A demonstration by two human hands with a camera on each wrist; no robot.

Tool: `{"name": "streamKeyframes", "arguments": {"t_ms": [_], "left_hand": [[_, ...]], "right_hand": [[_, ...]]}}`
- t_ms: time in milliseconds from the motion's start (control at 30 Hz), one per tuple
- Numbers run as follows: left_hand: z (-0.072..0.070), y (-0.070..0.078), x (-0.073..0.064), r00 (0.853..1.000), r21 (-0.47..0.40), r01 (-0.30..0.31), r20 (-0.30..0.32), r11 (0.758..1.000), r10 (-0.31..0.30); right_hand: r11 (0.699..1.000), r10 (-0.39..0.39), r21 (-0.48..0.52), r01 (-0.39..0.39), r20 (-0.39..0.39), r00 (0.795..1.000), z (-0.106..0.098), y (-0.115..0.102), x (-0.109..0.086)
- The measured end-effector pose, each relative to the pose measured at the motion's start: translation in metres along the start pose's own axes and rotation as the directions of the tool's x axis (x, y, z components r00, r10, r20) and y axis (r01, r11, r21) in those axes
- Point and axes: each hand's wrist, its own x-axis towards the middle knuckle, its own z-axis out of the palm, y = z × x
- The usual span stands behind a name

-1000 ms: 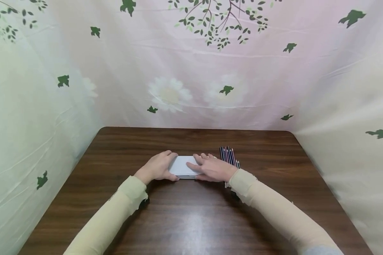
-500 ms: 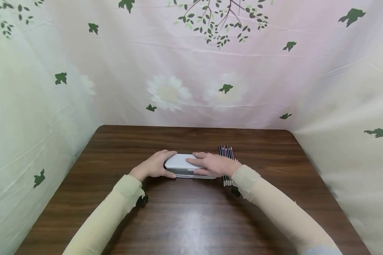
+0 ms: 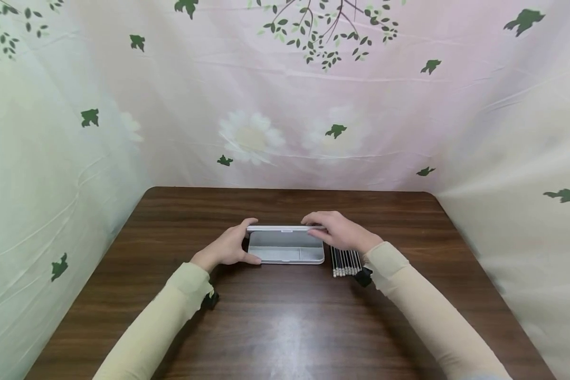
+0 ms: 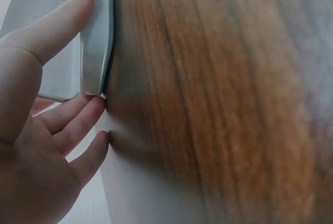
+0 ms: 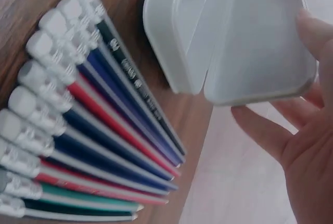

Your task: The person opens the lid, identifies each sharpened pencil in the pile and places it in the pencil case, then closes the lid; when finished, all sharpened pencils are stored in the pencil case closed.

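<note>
A pale grey pencil case [image 3: 275, 255] lies on the table with its lid [image 3: 285, 238] raised upright along the back. Its inside shows a divider toward the right and no contents. My left hand [image 3: 227, 247] grips the left end, thumb at the front and fingers behind; the left wrist view shows the thumb over the case wall [image 4: 97, 31]. At the lid's right part, my right hand [image 3: 343, 231] holds the top edge, thumb on the inner face and fingers behind. Several pencils [image 3: 345, 263] lie side by side just right of the case, partly hidden by the right hand.
White erasers [image 5: 39, 86] cap the pencils at their near ends; the barrels are black, blue, red and green. Dark wood table [image 3: 285, 311] extends around the case. A printed cloth [image 3: 285, 95] hangs behind the table and at both sides.
The lid has gone from closed to upright, lifted by the right hand, which has moved up and to the right. The left hand has stayed at the case's left end.
</note>
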Motion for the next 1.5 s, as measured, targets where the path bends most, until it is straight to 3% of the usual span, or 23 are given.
{"name": "streamKeyframes", "arguments": {"t_ms": [233, 433, 567, 733, 900, 1067, 1300, 1500], "left_hand": [[0.003, -0.002, 0.001, 1.0, -0.042, -0.017, -0.025, 0.999, 0.016], [0.004, -0.001, 0.0, 0.999, -0.045, -0.017, -0.029, 0.999, 0.016], [0.003, -0.002, 0.001, 1.0, -0.029, 0.002, -0.031, 1.0, -0.003], [0.003, -0.002, 0.0, 1.0, -0.021, 0.021, -0.023, 1.0, -0.022], [0.003, -0.001, -0.002, 1.0, 0.004, 0.012, -0.011, 1.0, -0.012], [0.003, 0.0, -0.002, 1.0, 0.087, -0.005, 0.012, 0.996, 0.004], [0.002, 0.004, -0.002, 0.999, 0.147, -0.023, 0.03, 0.989, 0.019], [0.001, 0.007, -0.001, 0.999, 0.162, -0.032, 0.025, 0.986, 0.028]], "right_hand": [[0.999, -0.034, -0.034, 0.028, -0.223, 0.974, 0.0, 0.015, -0.004], [0.995, 0.011, -0.092, -0.041, -0.303, 0.953, 0.001, 0.021, -0.001], [0.98, 0.109, -0.129, -0.151, -0.286, 0.952, 0.001, 0.022, -0.001], [0.933, 0.18, -0.27, -0.237, -0.217, 0.959, 0.008, 0.023, -0.005], [0.89, 0.163, -0.402, -0.214, -0.157, 0.974, 0.018, 0.025, -0.007], [0.858, 0.19, -0.46, -0.226, -0.125, 0.974, 0.022, 0.024, -0.007], [0.845, 0.233, -0.474, -0.245, -0.085, 0.969, 0.025, 0.021, -0.007], [0.856, 0.166, -0.485, -0.18, -0.072, 0.983, 0.028, 0.021, -0.007]]}}
